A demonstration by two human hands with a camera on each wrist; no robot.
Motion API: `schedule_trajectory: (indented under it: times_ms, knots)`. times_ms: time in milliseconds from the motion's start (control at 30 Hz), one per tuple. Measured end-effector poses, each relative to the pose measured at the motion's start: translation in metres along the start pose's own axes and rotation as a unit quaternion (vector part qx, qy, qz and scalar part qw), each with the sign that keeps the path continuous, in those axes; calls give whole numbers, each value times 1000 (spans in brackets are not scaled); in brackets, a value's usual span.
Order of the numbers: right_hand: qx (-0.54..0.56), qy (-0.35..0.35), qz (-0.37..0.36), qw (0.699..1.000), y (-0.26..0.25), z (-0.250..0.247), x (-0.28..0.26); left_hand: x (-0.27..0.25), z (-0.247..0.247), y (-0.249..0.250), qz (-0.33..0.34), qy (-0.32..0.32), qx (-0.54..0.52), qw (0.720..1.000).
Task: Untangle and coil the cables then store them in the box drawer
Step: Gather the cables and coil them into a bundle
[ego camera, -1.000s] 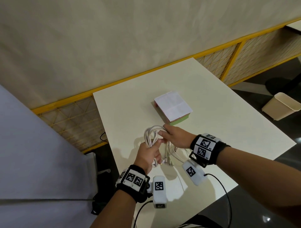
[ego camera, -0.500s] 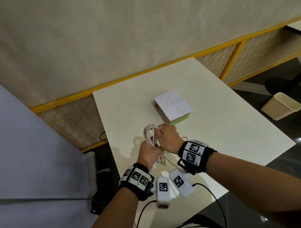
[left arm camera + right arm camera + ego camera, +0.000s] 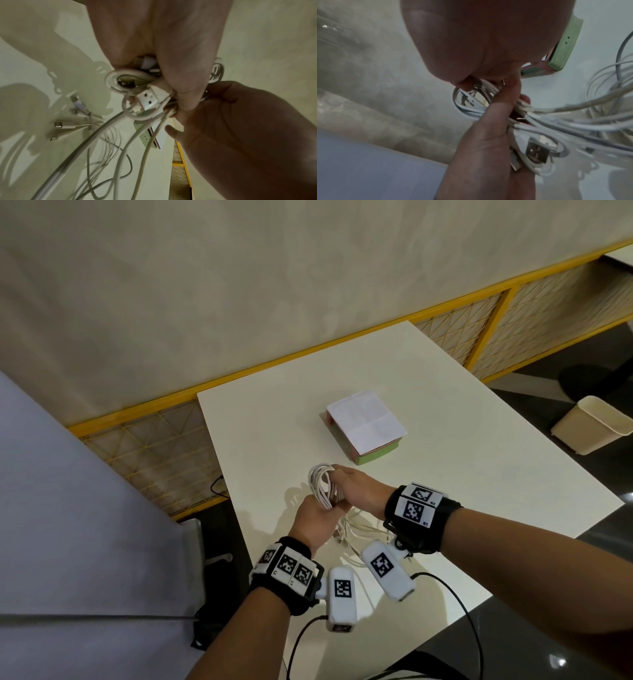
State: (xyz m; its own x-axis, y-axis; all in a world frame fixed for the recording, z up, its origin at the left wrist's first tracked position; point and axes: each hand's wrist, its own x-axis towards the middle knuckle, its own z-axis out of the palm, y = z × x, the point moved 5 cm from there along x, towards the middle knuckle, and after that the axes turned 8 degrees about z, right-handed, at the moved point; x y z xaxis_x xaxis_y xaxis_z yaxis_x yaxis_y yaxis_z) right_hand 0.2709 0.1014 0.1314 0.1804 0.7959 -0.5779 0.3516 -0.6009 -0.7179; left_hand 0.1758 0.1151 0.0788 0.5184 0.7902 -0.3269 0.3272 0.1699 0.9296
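White looped cables (image 3: 320, 484) sit held in both curled hands, left hand (image 3: 313, 520) and right hand (image 3: 359, 491); loose ends trail on the white desk (image 3: 479, 474).

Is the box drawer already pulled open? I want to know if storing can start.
No, the box drawer sits flush in its box on the table.

cables (image 3: 322, 486): white | box drawer (image 3: 375, 456): green, pink edge, white top | table (image 3: 479, 474): white | bin (image 3: 594, 424): cream
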Motion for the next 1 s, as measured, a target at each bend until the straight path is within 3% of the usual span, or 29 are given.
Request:
schedule_trajectory:
  times_ms: [200,300,367,467,567,833,1000]
  knots:
    - [56,-27,-4,998,3,1,4,-4,4,5,35,-58,-29,997]
    - [141,-83,1,986,14,6,8,-7,3,8,43,-39,-143,988]
    - [92,-123,-24,988,21,12,4,-7,-1,9,31,-10,-167,985]
    - [-99,-141,-47,984,42,24,1,-4,-7,8,3,29,-256,966]
    - [-72,-170,-16,983,59,30,-3,-1,-8,9,6,21,-307,951]
    - [-87,-195,61,975,84,33,-10,4,-13,3,17,89,-240,966]
    - [-245,-180,80,949,96,12,-7,6,-19,-9,13,81,-170,982]
